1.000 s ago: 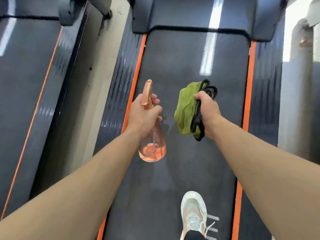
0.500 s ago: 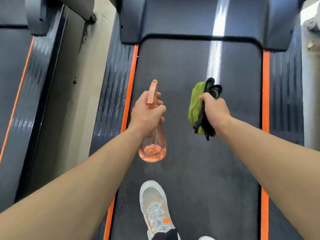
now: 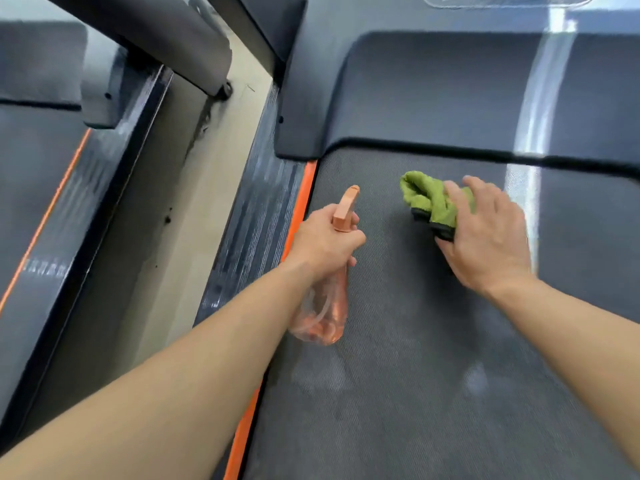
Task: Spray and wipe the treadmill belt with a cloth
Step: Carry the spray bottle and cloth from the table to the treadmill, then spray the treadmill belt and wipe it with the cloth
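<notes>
A pale logo (image 3: 505,0) sits on the treadmill's front motor cover (image 3: 433,95), cut off by the frame edge and unreadable.

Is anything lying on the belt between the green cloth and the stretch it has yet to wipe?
Nothing visible does. The right hand presses the green cloth flat on the belt near the motor cover. The belt around it is bare; the spray bottle hangs in the left hand at the left edge.

Right hand (image 3: 486,237) covers most of the green cloth (image 3: 429,199). Spray bottle (image 3: 323,306) neck buried in left hand (image 3: 323,244). Logo on motor cover (image 3: 450,81) cut off by top edge, unreadable.
</notes>
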`<state>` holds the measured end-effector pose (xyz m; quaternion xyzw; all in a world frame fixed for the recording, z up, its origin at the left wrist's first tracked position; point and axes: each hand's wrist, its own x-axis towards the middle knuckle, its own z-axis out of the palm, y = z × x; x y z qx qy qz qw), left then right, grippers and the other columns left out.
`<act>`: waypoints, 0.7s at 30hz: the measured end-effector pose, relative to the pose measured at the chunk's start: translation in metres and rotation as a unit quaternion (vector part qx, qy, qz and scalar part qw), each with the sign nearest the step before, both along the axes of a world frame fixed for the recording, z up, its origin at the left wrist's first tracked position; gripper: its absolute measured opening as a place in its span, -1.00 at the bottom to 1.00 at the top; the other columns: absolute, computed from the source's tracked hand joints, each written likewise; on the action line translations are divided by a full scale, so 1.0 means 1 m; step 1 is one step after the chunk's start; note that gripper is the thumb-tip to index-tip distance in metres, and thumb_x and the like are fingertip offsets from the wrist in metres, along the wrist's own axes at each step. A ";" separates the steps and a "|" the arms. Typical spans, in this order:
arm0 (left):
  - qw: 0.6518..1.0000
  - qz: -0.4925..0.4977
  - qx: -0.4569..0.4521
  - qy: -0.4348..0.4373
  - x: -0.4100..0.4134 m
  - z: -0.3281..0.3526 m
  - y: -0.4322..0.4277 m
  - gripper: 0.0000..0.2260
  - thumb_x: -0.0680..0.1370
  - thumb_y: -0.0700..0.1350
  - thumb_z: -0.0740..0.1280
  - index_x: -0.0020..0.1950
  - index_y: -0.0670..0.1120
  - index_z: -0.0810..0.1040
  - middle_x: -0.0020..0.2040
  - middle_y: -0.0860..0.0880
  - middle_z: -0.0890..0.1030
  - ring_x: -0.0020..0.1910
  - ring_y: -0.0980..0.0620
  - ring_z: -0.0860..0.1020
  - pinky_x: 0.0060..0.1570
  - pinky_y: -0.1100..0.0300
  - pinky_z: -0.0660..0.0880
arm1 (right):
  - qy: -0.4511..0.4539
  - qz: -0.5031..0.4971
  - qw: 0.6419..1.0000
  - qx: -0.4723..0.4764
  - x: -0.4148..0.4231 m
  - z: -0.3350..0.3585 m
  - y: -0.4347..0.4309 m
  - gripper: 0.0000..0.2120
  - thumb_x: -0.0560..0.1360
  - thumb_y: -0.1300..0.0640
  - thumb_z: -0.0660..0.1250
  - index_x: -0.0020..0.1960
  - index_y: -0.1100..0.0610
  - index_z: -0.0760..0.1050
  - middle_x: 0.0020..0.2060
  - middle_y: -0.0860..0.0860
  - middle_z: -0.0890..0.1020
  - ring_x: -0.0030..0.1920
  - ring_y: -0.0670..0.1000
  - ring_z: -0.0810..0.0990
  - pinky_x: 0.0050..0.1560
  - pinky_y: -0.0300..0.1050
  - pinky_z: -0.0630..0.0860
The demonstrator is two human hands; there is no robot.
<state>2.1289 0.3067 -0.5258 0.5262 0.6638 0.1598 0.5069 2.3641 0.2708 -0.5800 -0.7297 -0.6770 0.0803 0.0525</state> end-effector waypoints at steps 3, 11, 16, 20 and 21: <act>1.000 0.007 0.001 0.009 -0.009 -0.012 0.023 -0.88 0.53 -0.24 0.42 0.00 -0.06 0.57 -0.11 -0.01 0.65 -0.44 0.01 0.65 -0.30 0.23 0.58 | -0.064 0.064 0.993 -0.079 -0.006 -0.047 0.004 -0.14 0.39 -0.30 0.27 0.62 -0.02 0.18 0.59 0.21 0.18 0.54 0.34 0.18 0.38 0.50 0.20; 0.998 0.017 -0.067 0.007 -0.025 -0.039 0.030 -0.79 0.48 -0.20 0.44 0.10 -0.06 0.62 -0.09 0.04 0.67 -0.43 -0.02 0.66 -0.12 0.06 0.64 | -0.067 0.081 0.994 -0.014 -0.006 -0.067 0.002 -0.12 0.31 -0.35 0.15 0.59 -0.08 0.28 0.60 0.18 0.20 0.56 0.31 0.20 0.44 0.43 0.10; 0.993 0.048 -0.101 -0.045 -0.023 -0.034 0.031 -0.67 0.33 -0.14 0.41 0.08 -0.13 0.61 -0.11 0.00 0.64 -0.42 0.00 0.62 -0.10 -0.01 0.63 | -0.071 0.090 0.993 0.003 -0.004 -0.068 0.003 -0.12 0.30 -0.35 0.17 0.58 -0.06 0.30 0.60 0.20 0.22 0.55 0.32 0.22 0.44 0.44 0.11; 0.996 0.038 -0.079 0.014 -0.019 -0.039 0.035 -0.93 0.48 -0.17 0.45 -0.10 -0.05 0.59 -0.36 0.08 0.61 -0.47 0.04 0.64 -0.28 0.22 0.51 | -0.077 0.102 0.992 0.021 -0.003 -0.070 0.003 -0.11 0.29 -0.35 0.18 0.57 -0.06 0.32 0.59 0.20 0.22 0.55 0.33 0.23 0.44 0.45 0.12; 0.996 0.036 -0.079 0.022 -0.018 -0.040 0.034 -0.94 0.47 -0.15 0.45 -0.12 -0.04 0.59 -0.41 0.10 0.60 -0.47 0.05 0.65 -0.32 0.24 0.48 | -0.077 0.103 0.991 0.027 -0.002 -0.070 0.003 -0.12 0.29 -0.35 0.18 0.57 -0.06 0.32 0.59 0.21 0.23 0.55 0.33 0.23 0.43 0.45 0.12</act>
